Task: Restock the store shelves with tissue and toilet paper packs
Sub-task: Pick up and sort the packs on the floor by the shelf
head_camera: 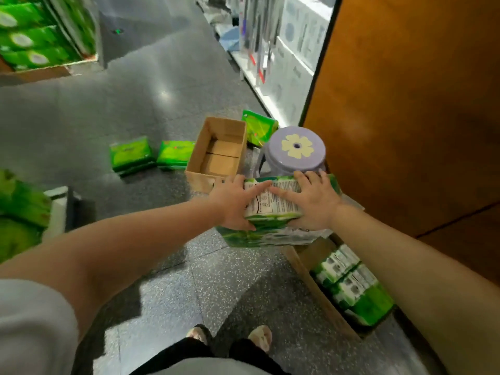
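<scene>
I hold a green and white tissue pack [273,212] above the floor with both hands. My left hand [232,204] grips its left end, thumb under the near edge and fingers over the printed label. My right hand [311,201] grips the right end the same way. Below and to the right, an open cardboard box [305,269] holds more tissue packs [354,285] of the same kind. Green packs fill the shelf [29,41] at the upper left and another shelf [19,212] at the left edge.
An empty cardboard box [216,150] stands on the grey speckled floor ahead. Three loose green packs [131,155] lie around it. A purple stool [295,150] with a flower top stands just beyond my hands. A brown wall panel [419,104] rises on the right.
</scene>
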